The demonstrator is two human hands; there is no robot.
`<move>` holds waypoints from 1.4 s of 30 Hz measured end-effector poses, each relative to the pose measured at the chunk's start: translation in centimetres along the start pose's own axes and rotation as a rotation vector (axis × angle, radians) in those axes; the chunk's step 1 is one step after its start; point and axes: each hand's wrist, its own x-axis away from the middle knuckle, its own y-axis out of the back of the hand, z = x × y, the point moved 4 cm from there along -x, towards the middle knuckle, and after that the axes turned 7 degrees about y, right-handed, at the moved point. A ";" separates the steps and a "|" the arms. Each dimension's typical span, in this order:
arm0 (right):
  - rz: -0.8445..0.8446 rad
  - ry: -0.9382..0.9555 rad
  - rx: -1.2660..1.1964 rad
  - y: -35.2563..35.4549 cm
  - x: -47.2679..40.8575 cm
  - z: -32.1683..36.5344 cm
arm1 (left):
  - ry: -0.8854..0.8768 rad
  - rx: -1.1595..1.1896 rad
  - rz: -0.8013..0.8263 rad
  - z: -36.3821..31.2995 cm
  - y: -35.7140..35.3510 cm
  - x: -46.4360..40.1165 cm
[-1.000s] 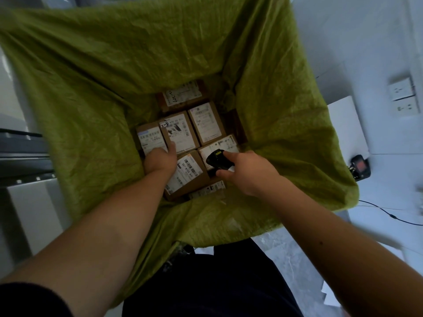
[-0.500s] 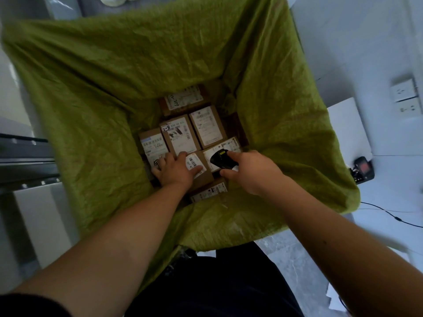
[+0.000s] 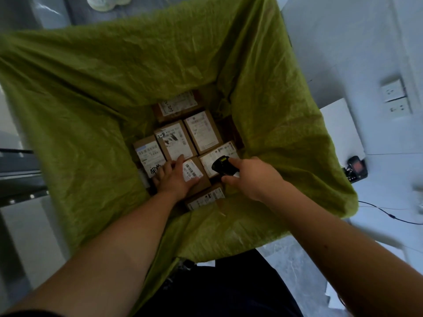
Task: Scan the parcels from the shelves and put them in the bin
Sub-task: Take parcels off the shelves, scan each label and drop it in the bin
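Deep in the green-lined bin, the left hand lies flat-fingered on a small brown cardboard parcel; likely light, stiff, best gripped by its edges; the right hand clasps a black scanner.

You are in a parcel-sorting workspace. A green-lined bin holds labelled cardboard parcels. Wall sockets and grey flooring surround it.

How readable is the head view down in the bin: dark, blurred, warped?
Head view: bin bottom dim, parcel labels soft, text mostly unreadable; wall sockets at right edge smeared; wide-angle bends the edges; both hands, left, right, fairly sharp.
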 end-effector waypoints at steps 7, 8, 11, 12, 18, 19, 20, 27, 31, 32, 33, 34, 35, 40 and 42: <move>-0.007 0.011 0.030 0.1 0.1 0.1 | -0.029 -0.204 0.092 -0.8 0.2 -1.2; -0.011 0.014 0.033 0.1 0.1 0.1 | -0.063 -0.216 0.131 -0.3 0.3 -1.4; -0.012 0.008 0.023 0.1 0.0 0.0 | -0.140 -0.305 0.196 1.0 0.7 -1.9; -0.011 0.005 0.023 0.1 0.0 0.0 | -0.148 -0.333 0.200 1.1 0.8 -2.1; -0.020 0.000 0.032 0.2 0.3 -0.2 | -0.103 -0.518 0.159 0.5 1.3 -1.3; -0.022 -0.006 0.033 0.2 0.4 -0.3 | -0.091 -0.527 0.143 0.5 1.3 -1.1; -0.023 -0.010 0.036 0.3 0.4 -0.4 | -0.085 -0.531 0.129 0.4 1.3 -0.8; -0.062 -0.012 0.054 0.2 1.0 -0.7 | -0.184 -0.390 -0.041 -0.3 2.3 1.8; -0.110 -0.002 0.057 0.5 1.5 0.0 | -0.235 -0.262 -0.145 -1.2 4.6 4.3; -0.124 -0.004 0.055 0.4 1.6 0.1 | -0.230 -0.257 -0.164 -1.3 5.0 4.8; -0.140 -0.006 0.046 0.4 1.7 0.2 | -0.222 -0.247 -0.182 -1.4 5.6 5.2; -0.156 -0.004 0.035 0.5 1.9 0.4 | -0.216 -0.239 -0.209 -1.4 6.3 5.9; -0.169 0.002 0.018 0.5 2.2 0.6 | -0.215 -0.233 -0.239 -1.4 7.0 6.6; -0.178 0.129 -0.030 1.9 2.8 0.9 | -0.221 -0.234 -0.380 -2.1 10.3 10.3; -0.197 0.195 -0.007 2.5 2.9 0.8 | -0.199 -0.232 -0.420 -2.5 11.1 12.0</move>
